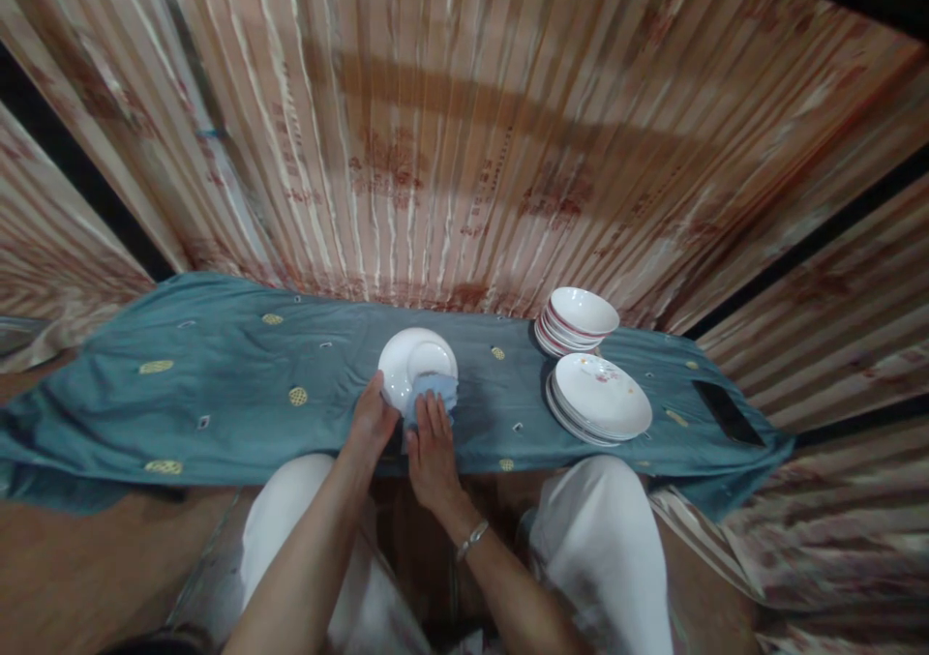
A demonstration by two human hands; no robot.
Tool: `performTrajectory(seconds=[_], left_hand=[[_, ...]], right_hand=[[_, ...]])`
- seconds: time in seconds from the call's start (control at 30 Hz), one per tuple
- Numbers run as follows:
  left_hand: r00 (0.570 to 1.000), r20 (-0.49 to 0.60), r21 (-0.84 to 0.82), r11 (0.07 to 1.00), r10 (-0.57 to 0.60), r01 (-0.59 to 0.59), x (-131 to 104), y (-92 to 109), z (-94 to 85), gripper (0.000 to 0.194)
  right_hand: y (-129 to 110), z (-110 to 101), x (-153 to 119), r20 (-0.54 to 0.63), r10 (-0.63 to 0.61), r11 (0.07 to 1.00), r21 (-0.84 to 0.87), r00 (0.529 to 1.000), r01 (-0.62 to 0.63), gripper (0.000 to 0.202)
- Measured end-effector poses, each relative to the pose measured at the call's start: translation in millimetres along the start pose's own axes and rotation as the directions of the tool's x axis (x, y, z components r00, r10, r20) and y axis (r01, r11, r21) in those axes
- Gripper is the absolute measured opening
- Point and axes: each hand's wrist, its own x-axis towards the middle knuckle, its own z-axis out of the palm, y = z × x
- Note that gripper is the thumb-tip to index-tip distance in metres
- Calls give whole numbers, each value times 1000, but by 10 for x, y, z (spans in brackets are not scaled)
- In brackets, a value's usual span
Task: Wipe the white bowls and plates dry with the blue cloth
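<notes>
My left hand grips the near left rim of a glossy white bowl, fingers partly hidden beneath it. The bowl is tilted, and a round ring shows on the side facing me, apparently its foot. A crumpled light blue cloth lies against the bowl's near right part. My right hand presses that cloth onto the bowl, with its fingers lying over the fabric. A bracelet circles the right wrist.
Over the table runs a teal cloth with yellow pineapple prints. To the right stand stacked red-banded white bowls and, nearer me, a stack of floral plates. A black phone lies at the far right. Striped curtains hang behind.
</notes>
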Motion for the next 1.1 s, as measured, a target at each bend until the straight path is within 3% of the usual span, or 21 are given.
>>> performTrajectory(seconds=[0.17,0.47,0.63,0.9,1.1], left_hand=[[1000,-25,12,1000,3,-3,-6,13,-4,24],[994,17,31,994,103,-104,-55,-4,-9,16],[996,40,30,996,85,-86,-18,-17,-26,15],[998,60,16,999,37,-38,-22,-9,19,15],[998,39,22,999,45,-46,-40,-10,38,16]], right_hand=[[-26,-29,145,11,-111,994,10,994,110,53],[-144,-215,816,128,-200,975,-77,971,210,48],[-140,-261,1129,150,-223,963,-122,963,242,45],[-70,-252,1433,131,-154,980,-110,979,169,41],[198,-196,1625,22,-64,997,-49,998,65,43]])
